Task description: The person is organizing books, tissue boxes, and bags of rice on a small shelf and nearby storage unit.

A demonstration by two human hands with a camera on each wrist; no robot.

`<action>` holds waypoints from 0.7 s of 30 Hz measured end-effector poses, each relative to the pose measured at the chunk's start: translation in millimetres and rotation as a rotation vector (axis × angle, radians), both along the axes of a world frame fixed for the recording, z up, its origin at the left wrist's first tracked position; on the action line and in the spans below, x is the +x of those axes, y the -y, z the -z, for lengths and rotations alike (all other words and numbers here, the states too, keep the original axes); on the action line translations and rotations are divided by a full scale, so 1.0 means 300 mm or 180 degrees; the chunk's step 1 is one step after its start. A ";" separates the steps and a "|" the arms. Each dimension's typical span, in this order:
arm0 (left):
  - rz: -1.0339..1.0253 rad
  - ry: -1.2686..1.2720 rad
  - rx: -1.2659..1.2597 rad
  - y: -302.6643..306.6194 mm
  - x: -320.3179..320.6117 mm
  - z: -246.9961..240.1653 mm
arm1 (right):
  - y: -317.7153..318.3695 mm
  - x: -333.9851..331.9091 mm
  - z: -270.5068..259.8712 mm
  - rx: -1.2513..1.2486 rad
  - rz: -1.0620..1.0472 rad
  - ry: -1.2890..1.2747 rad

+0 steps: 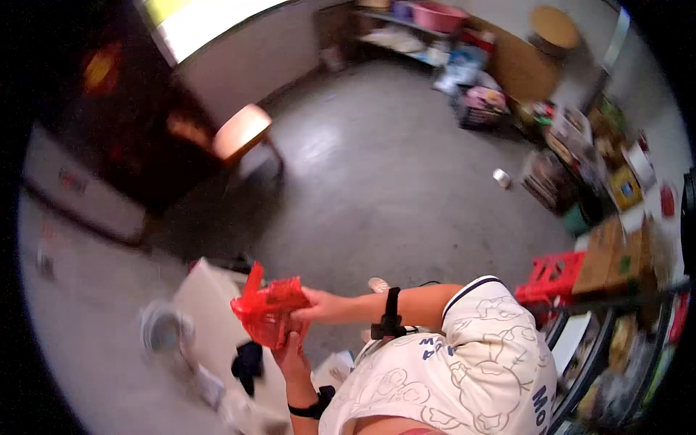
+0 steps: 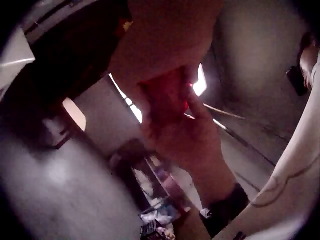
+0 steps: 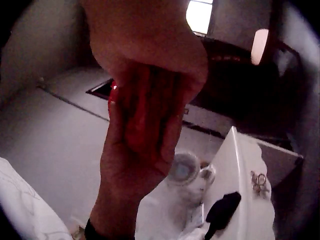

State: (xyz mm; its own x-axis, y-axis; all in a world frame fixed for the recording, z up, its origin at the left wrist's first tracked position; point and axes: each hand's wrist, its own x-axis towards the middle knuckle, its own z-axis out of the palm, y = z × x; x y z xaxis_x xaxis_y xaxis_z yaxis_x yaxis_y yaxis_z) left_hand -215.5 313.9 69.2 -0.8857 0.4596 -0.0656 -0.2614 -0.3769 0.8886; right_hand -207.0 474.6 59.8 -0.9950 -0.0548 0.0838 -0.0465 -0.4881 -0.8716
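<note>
A smooth grey floor (image 1: 384, 174) is lit with a pale sheen beside a wooden stool (image 1: 243, 130). A pale wall (image 1: 254, 69) is broken by a bright window (image 1: 210, 22), and the corner near it is filled by dark furniture (image 1: 109, 123). Low shelves (image 1: 402, 45) are stacked with household goods along the far side. Cardboard boxes (image 1: 609, 254) and a red crate (image 1: 549, 278) are set at the right.

Dim wrist views; window glare; blurred, dark edges.
</note>
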 end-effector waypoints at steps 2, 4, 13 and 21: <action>0.0260 -0.0345 -0.0379 0.018 -0.106 -0.024 | 0.010 -0.015 -0.064 -0.0186 -0.0178 -0.0218; 0.0452 -0.1506 -0.1233 -0.055 -0.172 -0.037 | -0.085 -0.004 -0.130 -0.0065 0.0128 -0.0526; 0.1514 -0.0445 -0.0150 -0.765 -0.240 -0.078 | -0.773 0.109 -0.099 0.0697 0.1859 0.0042; 0.2717 -0.0148 -0.0324 -1.349 -0.174 -0.115 | -1.106 0.278 -0.152 0.1196 0.2274 0.0022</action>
State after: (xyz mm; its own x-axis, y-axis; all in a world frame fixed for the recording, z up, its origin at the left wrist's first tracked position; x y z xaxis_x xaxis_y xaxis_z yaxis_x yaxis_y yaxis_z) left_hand -267.8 718.5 103.7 -0.2423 0.9634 -0.1150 -0.3816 0.0143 0.9242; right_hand -123.5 806.5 105.3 -0.8006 0.5715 0.1798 -0.2305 -0.0168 -0.9729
